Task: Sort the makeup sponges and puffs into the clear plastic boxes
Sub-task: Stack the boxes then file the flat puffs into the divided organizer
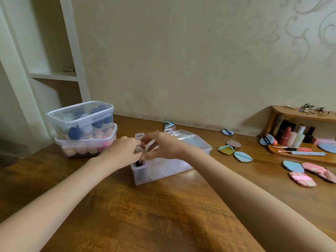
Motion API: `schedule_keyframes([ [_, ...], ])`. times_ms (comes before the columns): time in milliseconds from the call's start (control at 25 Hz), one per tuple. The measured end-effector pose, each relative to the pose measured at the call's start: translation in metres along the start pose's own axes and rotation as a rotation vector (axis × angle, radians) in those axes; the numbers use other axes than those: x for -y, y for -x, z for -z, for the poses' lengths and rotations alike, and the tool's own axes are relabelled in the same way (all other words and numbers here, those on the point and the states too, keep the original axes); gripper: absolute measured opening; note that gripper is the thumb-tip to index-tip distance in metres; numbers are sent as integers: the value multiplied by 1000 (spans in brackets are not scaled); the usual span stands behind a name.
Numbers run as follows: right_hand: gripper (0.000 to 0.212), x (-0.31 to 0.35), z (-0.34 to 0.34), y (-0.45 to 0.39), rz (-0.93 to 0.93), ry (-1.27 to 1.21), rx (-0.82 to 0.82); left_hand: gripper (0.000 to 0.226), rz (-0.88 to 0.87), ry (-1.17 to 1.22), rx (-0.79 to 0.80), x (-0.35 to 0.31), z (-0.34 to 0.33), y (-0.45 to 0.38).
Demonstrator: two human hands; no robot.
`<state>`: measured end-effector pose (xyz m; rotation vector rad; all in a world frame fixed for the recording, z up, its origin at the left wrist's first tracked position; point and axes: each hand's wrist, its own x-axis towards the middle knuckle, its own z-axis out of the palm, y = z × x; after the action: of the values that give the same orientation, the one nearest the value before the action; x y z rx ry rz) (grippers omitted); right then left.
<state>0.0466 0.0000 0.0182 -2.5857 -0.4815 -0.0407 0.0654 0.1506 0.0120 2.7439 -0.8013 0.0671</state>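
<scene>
1. The wooden table [127, 215], brown with a visible grain and a slight sheen, carries everything; its near half holds only the person's forearms.
2. At the centre stands a frosted clear plastic box [163, 170], rectangular, with its lid [192, 140] lying on top toward 2 o'clock and latch tabs raised at the far edge. Pale rounded shapes show through its wall; what they are cannot be told.
3. At 9 o'clock from it, two stacked boxes [85, 131] sit closed: the upper holds dark blue and pale sponges, the lower peach and pink ones. This part of the sorting looks done.
4. The left hand [121, 151] and right hand [163, 144] meet over the centre box's left end, fingers curled toward each other. Motion blur hides the fingertips, so whether either holds anything cannot be told.
5. Left to sort, judging by position: flat fabric puffs [309, 171] in pink and light blue at 3 o'clock, a brown, olive and blue group [234, 150] nearer the box, plus single ones by the wall at 12 and 1 o'clock.
6. A wooden shelf [300, 113] at 2 o'clock holds cosmetic bottles and more puffs.
</scene>
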Motion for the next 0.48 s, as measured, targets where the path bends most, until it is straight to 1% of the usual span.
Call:
schedule_keyframes([
  [40,34,-5,10,-6,-10,-19,-72,27,9,-6,8,7,4,-2],
  [120,25,-24,30,-24,-90,35,-247,24,8,-37,-22,18,10,-8],
  [160,25,-35,37,-36,-158,93,-276,25,-1,-34,-44,21,12,-12],
  [200,27,-46,41,-49,-222,147,-245,28,-11,-14,-51,24,12,-16],
  [240,29,-54,41,-63,-269,180,-177,31,-19,19,-34,26,12,-21],
  [360,35,-71,27,-105,-317,234,13,37,-37,113,96,32,5,-32],
  [440,40,-83,15,-129,-352,284,96,36,-49,159,115,39,1,-37],
  [480,45,-88,12,-137,-401,297,122,35,-53,180,116,41,-1,-37],
])
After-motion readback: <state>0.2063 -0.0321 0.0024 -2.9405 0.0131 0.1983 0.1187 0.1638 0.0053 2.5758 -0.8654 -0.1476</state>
